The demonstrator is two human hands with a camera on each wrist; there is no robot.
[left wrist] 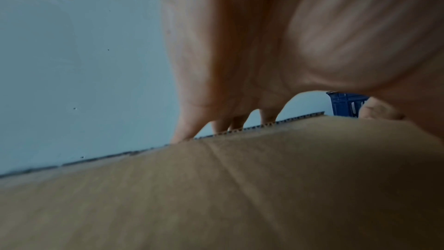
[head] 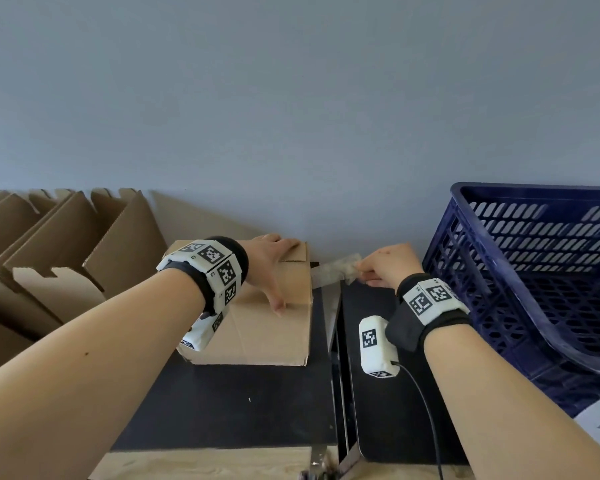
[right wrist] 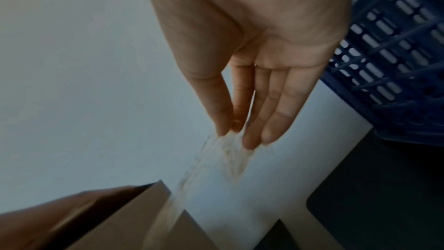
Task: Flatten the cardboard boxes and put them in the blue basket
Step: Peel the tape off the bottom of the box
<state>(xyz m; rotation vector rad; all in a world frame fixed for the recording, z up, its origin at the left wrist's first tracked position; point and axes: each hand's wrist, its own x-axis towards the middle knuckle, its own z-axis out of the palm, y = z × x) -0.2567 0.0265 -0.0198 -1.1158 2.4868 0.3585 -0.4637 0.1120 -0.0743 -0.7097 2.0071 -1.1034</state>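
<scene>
Grey wall behind black tabletop [head: 243, 403]. My left hand [head: 269, 263], fingers spread flat, presses down cardboard box [head: 267, 327]. My right hand [head: 387, 266] pinches clear packing tape [head: 333, 270], strip stretched from box seam. Blue basket [head: 465, 237] just right. Risk: tape snaps or sticks to fingers; box slides if left pressure eases.

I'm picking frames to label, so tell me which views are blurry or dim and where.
Head view: sharp and evenly lit, edges bowed by the wide lens. Left wrist view: left hand fills the frame, soft-focused, brown cardboard box dim lower right. Right wrist view: motion-smeared translucent tape strip below the right hand, corners dark.
</scene>
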